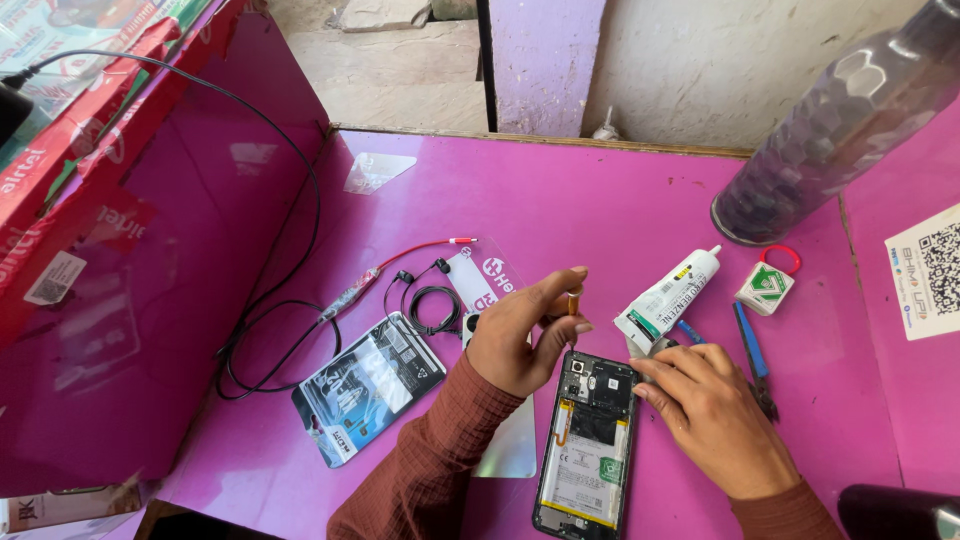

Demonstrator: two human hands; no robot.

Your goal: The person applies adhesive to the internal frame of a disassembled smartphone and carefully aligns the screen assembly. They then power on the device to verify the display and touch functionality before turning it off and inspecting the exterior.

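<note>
An opened smartphone (588, 445) lies face down on the pink table (560, 210), its back cover off and its battery and circuit board showing. My left hand (520, 335) hovers over the phone's top end and pinches a small gold-coloured part (574, 300) between thumb and forefinger. My right hand (715, 415) rests on the table beside the phone's upper right corner, its fingertips touching the phone's edge. Whether a tool lies under those fingers is hidden.
A white tube of adhesive (668, 296) lies above my right hand, blue-handled pliers (752, 352) to its right. A dark faceted bottle (840, 120) stands far right. Black earphones (428, 300), a red cable (400, 258) and a dark packet (368, 385) lie left. A pink box (130, 250) fills the left side.
</note>
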